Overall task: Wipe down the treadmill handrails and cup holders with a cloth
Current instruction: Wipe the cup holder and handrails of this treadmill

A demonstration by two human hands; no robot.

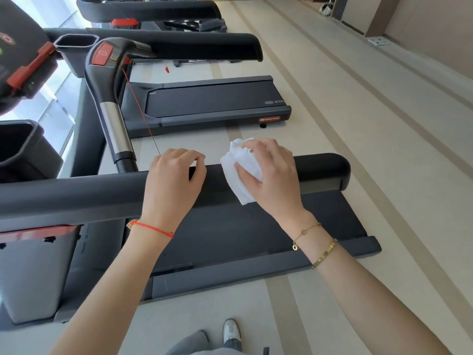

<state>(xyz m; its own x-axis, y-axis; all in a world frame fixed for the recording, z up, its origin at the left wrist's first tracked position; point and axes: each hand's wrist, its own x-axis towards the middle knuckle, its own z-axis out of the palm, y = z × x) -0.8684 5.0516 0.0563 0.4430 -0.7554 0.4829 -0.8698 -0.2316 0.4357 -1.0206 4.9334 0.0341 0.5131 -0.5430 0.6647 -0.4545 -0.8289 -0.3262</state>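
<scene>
Cloth (243, 170) wipes handrail (102, 193) (neighbouring treadmill (217, 103) reads "STAR TRAC").

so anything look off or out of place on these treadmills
Nothing looks spilled or damaged. One small thing: the red safety cord hangs loose from the console handle, its end beside the left hand, clipped to nothing visible. The right hand presses the white cloth on the handrail.

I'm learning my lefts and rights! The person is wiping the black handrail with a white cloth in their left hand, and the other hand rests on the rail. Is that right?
Almost. The head view shows the white cloth is in the right hand, not the left. The left hand is the one resting on the black handrail.
</scene>
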